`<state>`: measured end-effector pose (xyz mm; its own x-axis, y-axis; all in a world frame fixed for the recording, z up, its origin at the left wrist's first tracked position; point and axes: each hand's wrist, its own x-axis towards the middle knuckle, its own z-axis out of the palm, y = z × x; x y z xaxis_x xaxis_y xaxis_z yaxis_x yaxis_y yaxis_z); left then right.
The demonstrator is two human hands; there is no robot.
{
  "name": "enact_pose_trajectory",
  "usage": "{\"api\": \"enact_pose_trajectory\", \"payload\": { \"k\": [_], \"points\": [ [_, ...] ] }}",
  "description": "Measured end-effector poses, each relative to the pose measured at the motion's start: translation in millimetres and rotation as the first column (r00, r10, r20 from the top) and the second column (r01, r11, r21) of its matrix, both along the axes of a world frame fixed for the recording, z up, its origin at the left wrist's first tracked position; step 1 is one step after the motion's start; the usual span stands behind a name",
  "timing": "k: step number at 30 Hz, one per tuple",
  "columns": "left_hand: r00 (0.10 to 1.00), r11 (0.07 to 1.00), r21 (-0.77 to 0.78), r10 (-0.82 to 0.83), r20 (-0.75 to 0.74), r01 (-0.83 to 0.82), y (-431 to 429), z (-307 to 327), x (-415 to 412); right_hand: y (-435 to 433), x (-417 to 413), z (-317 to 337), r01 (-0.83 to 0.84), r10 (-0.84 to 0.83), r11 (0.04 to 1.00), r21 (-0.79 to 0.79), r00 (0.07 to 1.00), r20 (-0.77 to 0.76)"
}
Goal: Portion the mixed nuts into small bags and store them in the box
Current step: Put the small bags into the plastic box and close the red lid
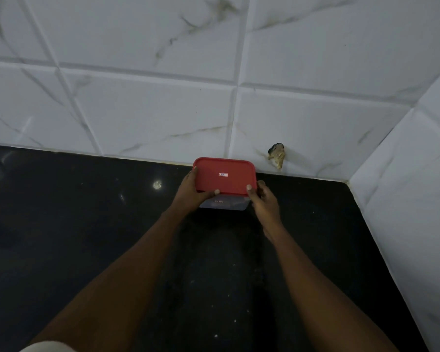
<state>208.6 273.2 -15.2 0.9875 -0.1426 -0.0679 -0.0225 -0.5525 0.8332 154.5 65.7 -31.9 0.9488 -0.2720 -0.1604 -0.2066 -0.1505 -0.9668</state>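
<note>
Hands [192,193] [264,201], seemingly snug around box [224,175].

One clear plastic box [235,205], one red rectangular plastic lid [208,171], two bare hands.
The hands are one left hand [191,196] and one right hand [264,203]; two small white labels [223,174] show, one on the lid, one on the box; one black speckled stone table [87,224]; one chipped hole [277,154] in the white tiled wall [150,110].
</note>
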Motion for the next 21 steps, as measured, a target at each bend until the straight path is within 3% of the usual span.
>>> {"api": "enact_pose_trajectory", "payload": {
  "k": [6, 9, 15, 18, 21],
  "points": [
    [0.998, 0.999, -0.031, 0.036, -0.042, -0.037, -1, -4, 1, 3, 17, -18, 0.082, -0.081, 0.996, 0.018, 0.996, -0.043],
    [0.996, 0.998, -0.049, 0.043, -0.082, -0.048, 4, -29, 20, 14, 16, -6, 0.109, -0.112, 0.992, -0.066, 0.993, -0.044],
    [0.993, 0.998, 0.061, 0.010, -0.116, -0.003, -6, 8, 7, 13, 12, 2, 0.085, -0.098, 0.980, -0.181, 0.993, -0.066],
    [0.999, 0.992, 0.130, 0.005, -0.040, 0.000, -7, 11, 14, 2, 6, 1, 0.078, -0.076, 0.967, -0.244, 0.997, 0.018],
    [0.999, 0.988, 0.149, -0.032, 0.028, 0.027, -8, 13, 18, -14, 1, -3, 0.200, -0.175, 0.915, -0.351, 0.979, 0.100]
  ]
}}
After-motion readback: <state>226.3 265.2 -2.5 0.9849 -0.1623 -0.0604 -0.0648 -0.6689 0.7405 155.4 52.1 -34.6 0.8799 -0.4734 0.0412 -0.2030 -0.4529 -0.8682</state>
